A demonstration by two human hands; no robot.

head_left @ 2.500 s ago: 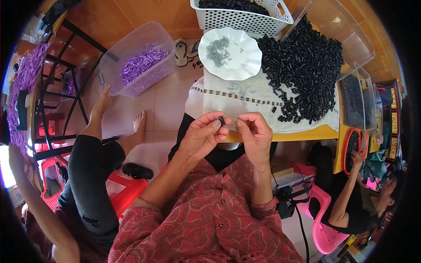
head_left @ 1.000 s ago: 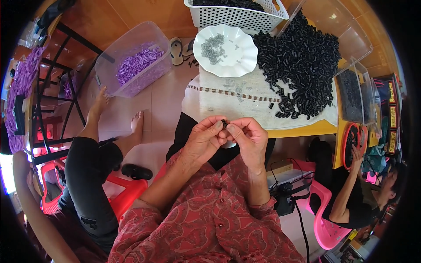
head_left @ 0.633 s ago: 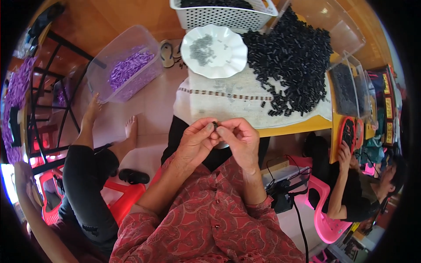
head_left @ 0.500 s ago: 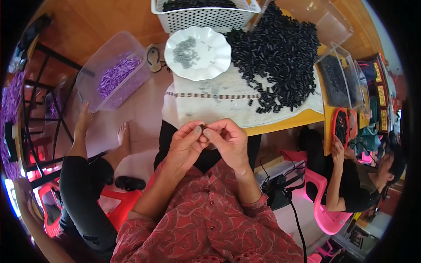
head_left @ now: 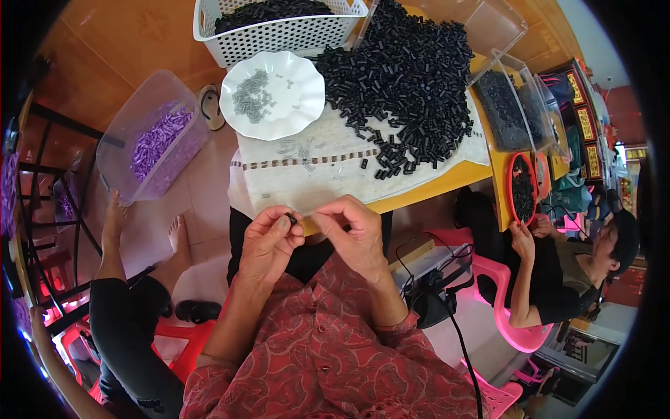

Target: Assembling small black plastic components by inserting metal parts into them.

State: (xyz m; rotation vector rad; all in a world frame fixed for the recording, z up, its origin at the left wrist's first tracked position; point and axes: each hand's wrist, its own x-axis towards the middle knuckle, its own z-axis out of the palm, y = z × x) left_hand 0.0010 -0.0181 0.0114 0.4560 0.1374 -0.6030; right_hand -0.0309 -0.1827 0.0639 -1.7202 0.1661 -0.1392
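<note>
My left hand (head_left: pixel 267 242) pinches a small black plastic piece (head_left: pixel 292 219) between thumb and fingers, held just off the table's near edge. Beside it, my right hand (head_left: pixel 356 236) has thumb and forefinger pressed together. Whatever is in that pinch is too small to make out. Beyond the hands, a white scalloped plate (head_left: pixel 296 115) carries many tiny grey coil-like pieces (head_left: pixel 252 96). A few more of these lie on the white cloth (head_left: pixel 279 185) in front of the plate. To the plate's right spreads a large heap of short black tube pieces (head_left: pixel 412 77).
A white perforated basket (head_left: pixel 279 35) of black pieces stands behind the plate. Clear bins (head_left: pixel 506 112) sit at the right. A person there holds a red-rimmed tray (head_left: pixel 511 188). On the left, a clear tub (head_left: pixel 150 153) contains purple pieces, near another person's legs (head_left: pixel 125 300).
My hands have come apart: the right one has drawn away from the black piece, which stays in the left. The whole view has swung, shifting most things leftward.
</note>
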